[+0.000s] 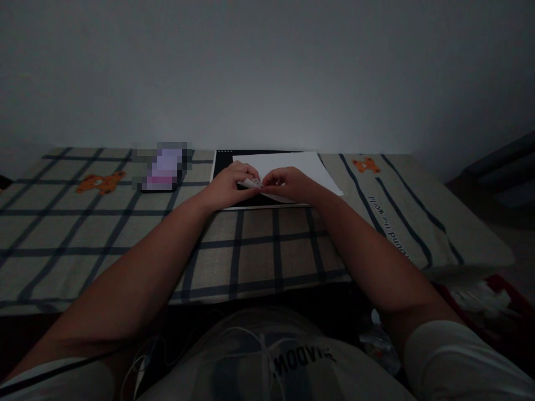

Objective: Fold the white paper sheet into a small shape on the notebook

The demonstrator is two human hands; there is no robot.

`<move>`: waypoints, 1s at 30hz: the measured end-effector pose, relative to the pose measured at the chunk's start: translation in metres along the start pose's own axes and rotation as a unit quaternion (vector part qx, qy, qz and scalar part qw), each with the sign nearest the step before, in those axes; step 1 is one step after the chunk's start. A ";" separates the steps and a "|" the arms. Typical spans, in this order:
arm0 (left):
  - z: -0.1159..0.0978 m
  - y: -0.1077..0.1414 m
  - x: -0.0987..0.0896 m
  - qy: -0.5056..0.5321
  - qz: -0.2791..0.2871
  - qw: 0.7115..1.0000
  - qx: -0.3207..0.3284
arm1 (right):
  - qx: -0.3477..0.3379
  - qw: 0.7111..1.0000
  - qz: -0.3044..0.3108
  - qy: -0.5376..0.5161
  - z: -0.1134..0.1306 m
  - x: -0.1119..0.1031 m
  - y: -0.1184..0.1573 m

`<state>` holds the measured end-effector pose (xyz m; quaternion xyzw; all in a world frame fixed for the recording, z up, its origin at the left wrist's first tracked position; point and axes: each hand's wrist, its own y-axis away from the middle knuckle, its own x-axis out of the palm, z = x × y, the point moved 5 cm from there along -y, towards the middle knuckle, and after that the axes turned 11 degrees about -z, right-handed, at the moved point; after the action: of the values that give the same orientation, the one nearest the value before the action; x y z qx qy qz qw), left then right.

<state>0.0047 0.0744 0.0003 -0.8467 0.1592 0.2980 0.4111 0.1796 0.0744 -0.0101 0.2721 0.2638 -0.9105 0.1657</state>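
A white sheet of paper (292,162) lies over a dark board with a pale edge (223,162) on the cloth-covered table. Both hands meet over the board's front half. My left hand (233,184) is closed on the left part of a small whitish piece of paper (251,182). Opposite it, my right hand (288,182) pinches the same piece near its middle, with the fingertips close to my left thumb. Part of the small piece is hidden behind the fingers.
A phone (165,167) with a blurred screen lies left of the board. A checked tablecloth (254,256) covers the table, which stands against a pale wall (259,72). White cables (238,329) hang over my shirt. A red container (507,295) is at the lower right.
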 end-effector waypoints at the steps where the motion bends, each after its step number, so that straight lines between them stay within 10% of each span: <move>1: 0.000 0.000 0.000 0.003 -0.003 1.000 0.002 | -0.005 1.000 0.003 0.001 0.001 0.000 0.000; 30: -0.003 0.000 -0.003 0.024 -0.007 1.000 -0.011 | 0.011 0.999 0.012 -0.028 0.001 0.000 0.003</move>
<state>0.0035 0.0723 0.0036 -0.8592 0.1598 0.2762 0.3998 0.1803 0.0713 -0.0100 0.2517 0.2461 -0.9183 0.1810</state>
